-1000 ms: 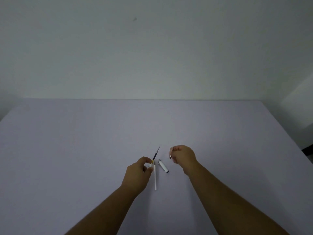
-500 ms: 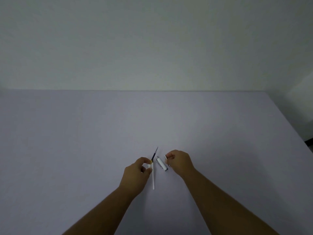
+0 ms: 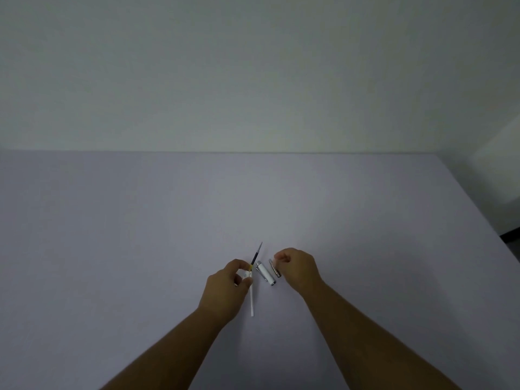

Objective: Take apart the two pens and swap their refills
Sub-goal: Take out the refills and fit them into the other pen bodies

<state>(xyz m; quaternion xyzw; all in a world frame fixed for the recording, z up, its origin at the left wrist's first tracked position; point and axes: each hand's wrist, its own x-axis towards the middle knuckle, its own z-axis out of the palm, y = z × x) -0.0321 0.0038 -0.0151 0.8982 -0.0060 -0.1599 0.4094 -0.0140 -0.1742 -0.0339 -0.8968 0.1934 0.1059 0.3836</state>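
My left hand (image 3: 229, 285) pinches a thin refill (image 3: 252, 294) near its yellow band. Its dark tip points up and away, and its white tube runs down toward me. Just right of it a white pen cap (image 3: 266, 273) with silver ends lies on the table (image 3: 112, 235). A small silver pen piece (image 3: 275, 268) rests on the table beside the cap, at the fingertips of my right hand (image 3: 298, 268). The right hand's fingers are curled over it; I cannot tell whether they still grip it.
The pale lilac table runs back to a plain light wall (image 3: 253, 80). Its right edge (image 3: 478, 209) slants toward me, with a dark floor strip beyond it.
My right hand came down and left toward the cap, and the silver piece it held upright now lies on the table. The view tilted a little. My left hand kept its hold on the refill.
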